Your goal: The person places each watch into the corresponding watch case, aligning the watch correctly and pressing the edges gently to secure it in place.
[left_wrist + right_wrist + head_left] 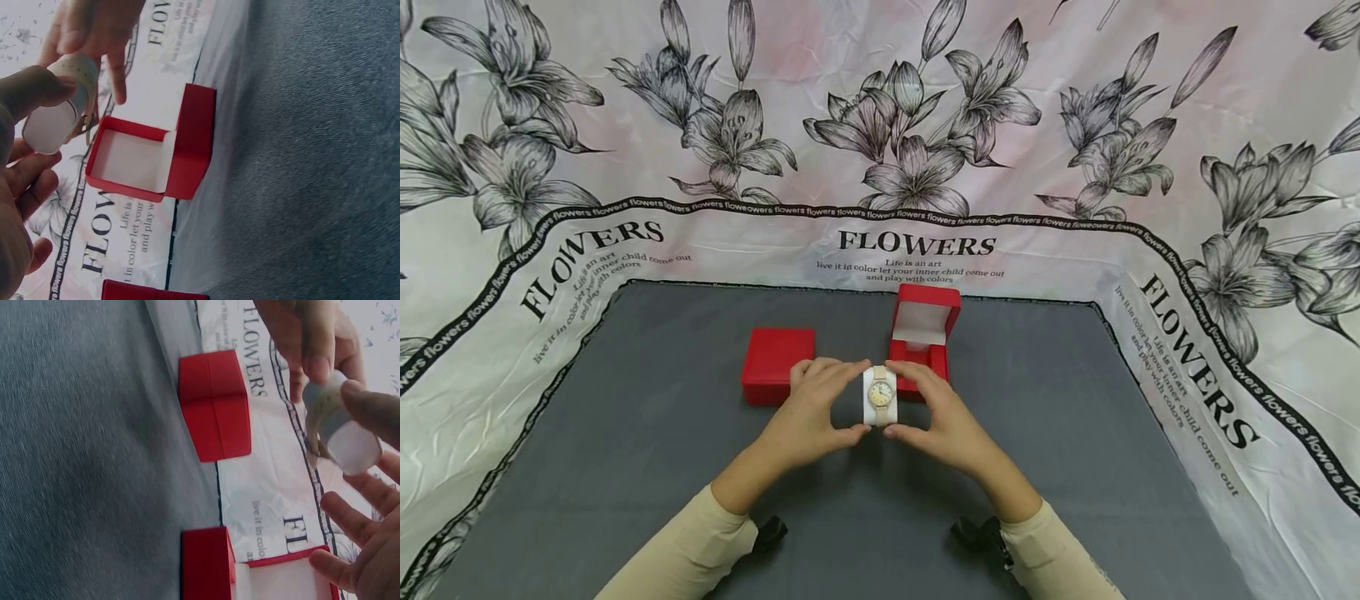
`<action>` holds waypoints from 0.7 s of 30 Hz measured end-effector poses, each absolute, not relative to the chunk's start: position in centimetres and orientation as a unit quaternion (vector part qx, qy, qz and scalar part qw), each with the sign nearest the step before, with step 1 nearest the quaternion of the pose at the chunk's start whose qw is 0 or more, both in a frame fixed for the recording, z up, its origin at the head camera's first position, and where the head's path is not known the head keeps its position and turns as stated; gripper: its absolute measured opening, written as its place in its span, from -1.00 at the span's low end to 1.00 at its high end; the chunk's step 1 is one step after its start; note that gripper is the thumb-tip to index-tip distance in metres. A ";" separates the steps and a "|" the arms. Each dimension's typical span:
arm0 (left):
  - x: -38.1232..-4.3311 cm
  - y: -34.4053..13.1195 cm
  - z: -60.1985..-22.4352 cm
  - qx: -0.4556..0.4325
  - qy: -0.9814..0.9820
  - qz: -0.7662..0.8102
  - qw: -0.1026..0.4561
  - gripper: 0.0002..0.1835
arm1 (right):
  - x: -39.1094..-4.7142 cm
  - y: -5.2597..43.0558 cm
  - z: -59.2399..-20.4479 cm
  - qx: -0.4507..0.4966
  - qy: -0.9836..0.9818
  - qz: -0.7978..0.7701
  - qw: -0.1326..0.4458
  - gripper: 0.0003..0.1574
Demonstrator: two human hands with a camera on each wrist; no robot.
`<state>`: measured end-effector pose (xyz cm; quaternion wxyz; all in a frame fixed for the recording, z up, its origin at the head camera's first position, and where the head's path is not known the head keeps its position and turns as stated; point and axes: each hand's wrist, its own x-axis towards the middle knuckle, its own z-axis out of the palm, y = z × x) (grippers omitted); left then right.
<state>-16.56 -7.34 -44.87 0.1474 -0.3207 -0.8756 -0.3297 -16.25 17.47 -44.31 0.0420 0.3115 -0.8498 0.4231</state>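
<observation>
On a grey desk, a closed box sits left of the open box. In front of it, left grip and right grip, half-spread, pinch the cushioned watch.

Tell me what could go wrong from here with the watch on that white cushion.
The left hand and right hand pinch the white cushion near its ends, above the grey table, so an uneven release might drop it, watch included.
The open red box stands just beyond the right hand in the head view; a forward move could perhaps knock it.
</observation>
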 end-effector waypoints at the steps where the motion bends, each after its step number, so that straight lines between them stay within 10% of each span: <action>1: -16.6 -7.3 -44.8 -0.320 -0.876 -0.330 0.144 -0.08 | -16.3 17.7 -44.3 0.310 -0.854 0.416 0.042 0.09; 21: -16.6 -6.3 -45.8 -0.306 -0.885 -0.336 0.102 -0.03 | -17.3 18.9 -44.8 0.331 -0.885 0.310 0.105 0.09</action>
